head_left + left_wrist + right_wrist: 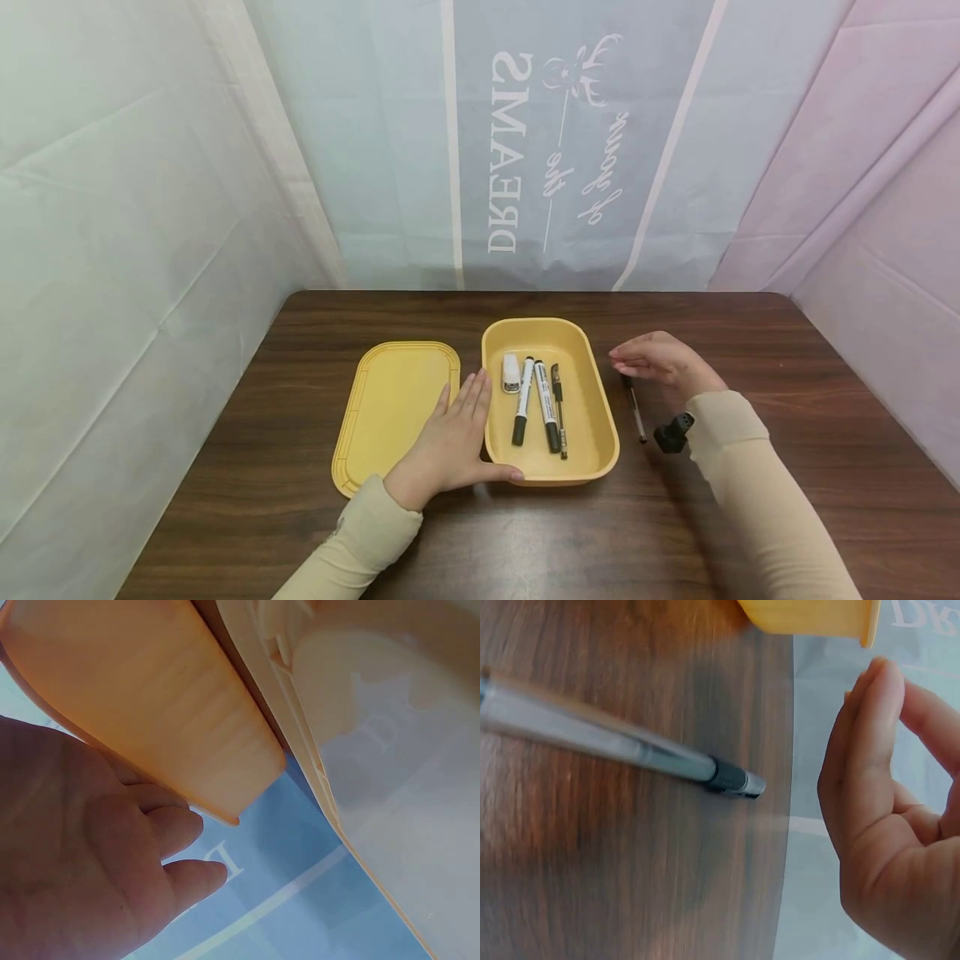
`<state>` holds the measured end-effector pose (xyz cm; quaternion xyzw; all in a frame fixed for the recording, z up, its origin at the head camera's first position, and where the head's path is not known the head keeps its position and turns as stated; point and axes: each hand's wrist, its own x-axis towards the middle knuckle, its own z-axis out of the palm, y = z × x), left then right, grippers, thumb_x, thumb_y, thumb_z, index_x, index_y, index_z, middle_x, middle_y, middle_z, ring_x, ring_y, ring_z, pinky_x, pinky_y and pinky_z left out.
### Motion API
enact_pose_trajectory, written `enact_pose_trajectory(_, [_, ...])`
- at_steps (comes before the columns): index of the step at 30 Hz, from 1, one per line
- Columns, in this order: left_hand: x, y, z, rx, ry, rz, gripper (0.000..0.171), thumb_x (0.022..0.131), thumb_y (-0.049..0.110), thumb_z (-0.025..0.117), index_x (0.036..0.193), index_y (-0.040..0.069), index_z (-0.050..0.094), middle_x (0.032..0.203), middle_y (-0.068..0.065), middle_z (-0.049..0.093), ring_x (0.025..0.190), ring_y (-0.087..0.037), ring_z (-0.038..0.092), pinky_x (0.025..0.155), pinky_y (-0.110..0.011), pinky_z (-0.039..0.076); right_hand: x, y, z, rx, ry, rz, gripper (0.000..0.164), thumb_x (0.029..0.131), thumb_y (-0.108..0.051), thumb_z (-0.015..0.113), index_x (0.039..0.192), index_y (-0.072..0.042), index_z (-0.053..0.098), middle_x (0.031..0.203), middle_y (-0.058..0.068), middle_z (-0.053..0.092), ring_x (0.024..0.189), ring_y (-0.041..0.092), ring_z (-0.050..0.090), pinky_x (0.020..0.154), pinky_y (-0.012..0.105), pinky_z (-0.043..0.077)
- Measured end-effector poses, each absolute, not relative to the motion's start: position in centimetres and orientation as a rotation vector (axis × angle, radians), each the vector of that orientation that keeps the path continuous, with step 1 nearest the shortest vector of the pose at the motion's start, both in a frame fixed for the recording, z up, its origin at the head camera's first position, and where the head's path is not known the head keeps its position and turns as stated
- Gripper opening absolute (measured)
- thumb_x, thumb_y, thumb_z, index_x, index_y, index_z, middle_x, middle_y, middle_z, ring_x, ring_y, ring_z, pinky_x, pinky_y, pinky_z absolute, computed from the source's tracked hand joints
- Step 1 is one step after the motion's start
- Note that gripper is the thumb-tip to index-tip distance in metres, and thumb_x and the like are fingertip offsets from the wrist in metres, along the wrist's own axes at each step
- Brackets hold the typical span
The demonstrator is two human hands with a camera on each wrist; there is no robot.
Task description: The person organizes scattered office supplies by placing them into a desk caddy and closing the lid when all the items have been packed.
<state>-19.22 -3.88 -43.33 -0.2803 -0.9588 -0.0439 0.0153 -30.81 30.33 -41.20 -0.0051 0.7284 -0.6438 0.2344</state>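
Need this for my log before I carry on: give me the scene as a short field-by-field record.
Left hand: open, against the left side of the yellow box, thumb at its near edge
Right hand: holds nothing, near one end of the loose pen
Box: yellow box, uncovered
Contents: two markers, inner pen, small white item
Lid: yellow lid, left of the box, apart from it
Outside: loose pen, on the table, right of the box
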Motion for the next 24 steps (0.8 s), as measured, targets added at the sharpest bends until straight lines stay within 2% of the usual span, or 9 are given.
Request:
enact_pose_trajectory(4, [-19.2,-3.9,-43.2,-0.868,-2.992,-0.136,0.125,0.07,0.085,0.046,0.148,-0.006,0.012,0.155,-0.02,0.01,0.142,-0.032,0.013,0.112,-0.05,0.016,-30.7,30.5,-41.2,-0.054,2.119,-1.64,0.033,0.093,0.003,0.051,0.118,0.024,0.048,0.097,0.012,0.066,0.081,0.009,0.065,0.08,0.029,0.053])
enact_pose_trajectory(8, [-19.3,-3.9,-43.2,-0.864,-3.0,-0.14,0.125,0.069,0.085,0.046,0.149,-0.005,0.012,0.155,-0.019,0.009,0.142,-0.031,0.013,0.112,-0.05,0.016,-30.8,30.5,-41.5,-0.06,2.235,-1.534,0.03,0.092,0.002,0.054,0.111,0.025,0.052,0.093,0.014,0.067,0.074,0.01,0.065,0.073,0.028,0.055])
enact_pose_trajectory(11, [-19.2,-3.9,-43.2,-0.867,-2.993,-0.143,0.125,0.069,0.085,0.046,0.148,-0.006,0.012,0.155,-0.02,0.01,0.142,-0.032,0.013,0.112,-0.05,0.016,-30.8,30.4,-41.5,-0.043,2.332,-1.433,0.026,0.09,0.001,0.055,0.105,0.022,0.056,0.089,0.011,0.069,0.071,0.011,0.064,0.069,0.028,0.055])
enact_pose_trajectory(17, [-19.2,-3.9,-43.4,-0.862,-3.003,-0.145,0.125,0.07,0.085,0.045,0.149,-0.005,0.01,0.156,-0.019,0.008,0.143,-0.031,0.011,0.112,-0.05,0.015,-30.8,30.2,-41.6,-0.008,2.469,-1.23,0.02,0.086,0.0,0.059,0.096,0.018,0.061,0.08,0.008,0.067,0.067,0.013,0.062,0.068,0.031,0.056])
enact_pose_trajectory(21, [-19.2,-3.9,-43.5,-0.867,-2.993,-0.152,0.125,0.07,0.085,0.046,0.148,-0.006,0.011,0.155,-0.02,0.009,0.142,-0.031,0.012,0.112,-0.05,0.015,-30.9,30.4,-42.0,0.012,2.578,-1.07,0.011,0.082,-0.003,0.065,0.078,0.008,0.065,0.069,0.005,0.062,0.059,0.012,0.06,0.061,0.03,0.055])
enact_pose_trajectory(24, [-19.2,-4.0,-43.5,-0.872,-2.986,-0.16,0.125,0.069,0.084,0.047,0.148,-0.006,0.012,0.155,-0.02,0.01,0.142,-0.032,0.013,0.112,-0.051,0.016,-31.1,30.6,-42.3,0.031,2.629,-0.966,0.019,0.08,-0.006,0.068,0.064,-0.001,0.059,0.064,0.004,0.059,0.056,0.012,0.059,0.057,0.028,0.054])
